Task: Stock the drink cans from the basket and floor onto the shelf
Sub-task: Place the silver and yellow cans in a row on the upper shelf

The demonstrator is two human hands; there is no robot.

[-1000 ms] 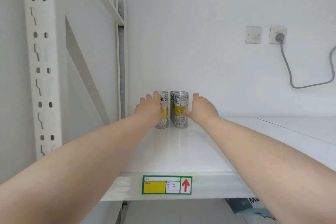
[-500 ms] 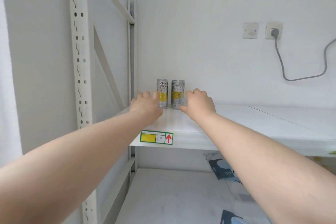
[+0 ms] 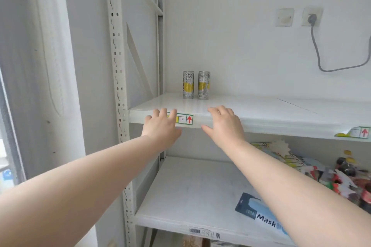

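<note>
Two drink cans (image 3: pixel 188 84) stand side by side at the shelf (image 3: pixel 261 107) rear. Grip loose and empty on left hand (image 3: pixel 160 124) and right hand (image 3: pixel 224 124), both at the front edge. Likely between placements. Next: fetch more cans; basket not in view.

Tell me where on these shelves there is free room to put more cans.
The upper shelf is bare right of the two cans, and in front of them up to its edge. The lower shelf is bare at its left, up to the mask pack. Its right end is crowded with packets.
</note>
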